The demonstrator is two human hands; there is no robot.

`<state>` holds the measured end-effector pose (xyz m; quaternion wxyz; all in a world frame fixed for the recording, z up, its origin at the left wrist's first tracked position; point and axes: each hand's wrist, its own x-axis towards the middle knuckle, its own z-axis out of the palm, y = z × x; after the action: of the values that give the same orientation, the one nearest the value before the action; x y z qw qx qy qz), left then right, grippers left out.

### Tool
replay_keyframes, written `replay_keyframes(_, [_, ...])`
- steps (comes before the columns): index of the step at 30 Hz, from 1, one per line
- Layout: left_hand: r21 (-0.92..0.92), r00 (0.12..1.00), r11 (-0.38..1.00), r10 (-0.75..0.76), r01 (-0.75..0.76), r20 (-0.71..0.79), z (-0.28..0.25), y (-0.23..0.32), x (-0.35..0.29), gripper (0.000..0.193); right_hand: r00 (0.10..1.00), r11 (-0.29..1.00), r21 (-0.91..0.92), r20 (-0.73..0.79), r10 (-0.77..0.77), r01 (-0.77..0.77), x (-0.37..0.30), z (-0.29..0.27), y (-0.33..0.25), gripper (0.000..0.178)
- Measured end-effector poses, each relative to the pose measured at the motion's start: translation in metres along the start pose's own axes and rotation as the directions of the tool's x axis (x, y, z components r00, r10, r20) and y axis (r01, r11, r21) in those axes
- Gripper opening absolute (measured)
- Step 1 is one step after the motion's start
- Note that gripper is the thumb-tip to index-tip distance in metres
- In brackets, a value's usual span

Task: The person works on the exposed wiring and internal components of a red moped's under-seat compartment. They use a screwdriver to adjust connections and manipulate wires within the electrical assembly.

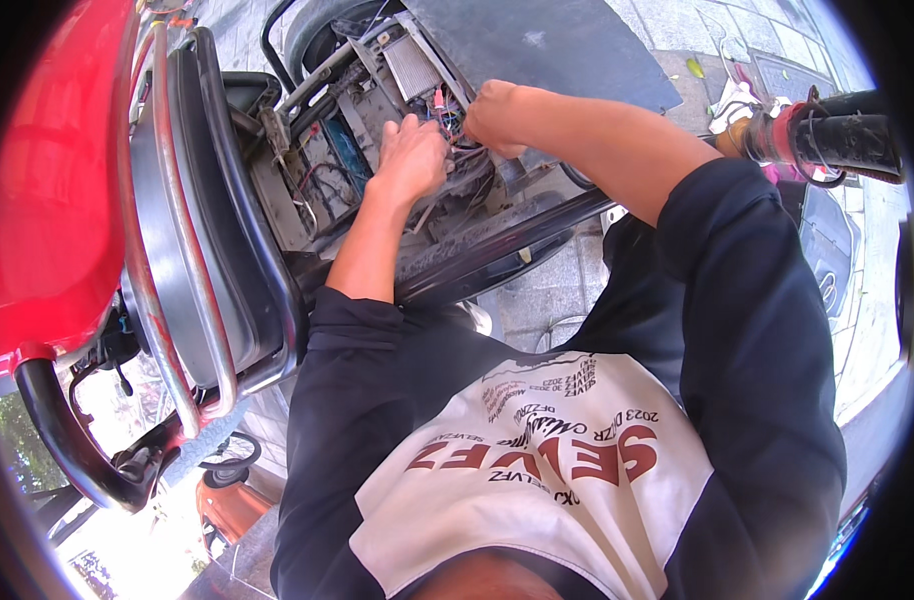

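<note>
Your left hand (415,160) and right hand (495,117) curl at tangled wires (451,128), any pinch unclear, a narrow gap between, beyond a scuffed bar (497,232).

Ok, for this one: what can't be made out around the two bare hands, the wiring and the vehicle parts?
All in the head view:
Right bare hand: what its fingers hold, if anything; its own curled fingers hide it.
Left bare hand: any pinch at its fingertips; the back of the hand covers it.
Thin multicoloured wires: where each ends; too small and tangled.
Glossy red curved panel: full extent; the fisheye rim cuts it.
</note>
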<state>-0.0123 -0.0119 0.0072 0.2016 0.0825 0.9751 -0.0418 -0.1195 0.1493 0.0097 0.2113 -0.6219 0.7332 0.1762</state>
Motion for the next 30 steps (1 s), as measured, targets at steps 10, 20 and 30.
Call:
replay_keyframes(10, [0.007, 0.999, 1.0, 0.018, -0.018, 0.041, -0.005, 0.007, -0.004, 0.022, 0.983, 0.882, 0.47, 0.153, -0.101, 0.017, -0.004, 0.015, -0.046, 0.04])
replay_keyframes(20, [0.032, 0.999, 0.998, 0.047, -0.046, -0.022, 0.013, -0.001, -0.001, 0.017, 0.91, 0.735, 0.651, 0.398, -0.115, -0.192, -0.011, 0.0, -0.036, 0.025])
replay_keyframes(30, [-0.05, 0.998, 0.997, -0.057, 0.055, -0.042, -0.006, -0.01, -0.006, 0.024, 0.995, 0.982, 0.173, -0.047, 0.085, -0.075, 0.0, -0.004, 0.004, 0.032])
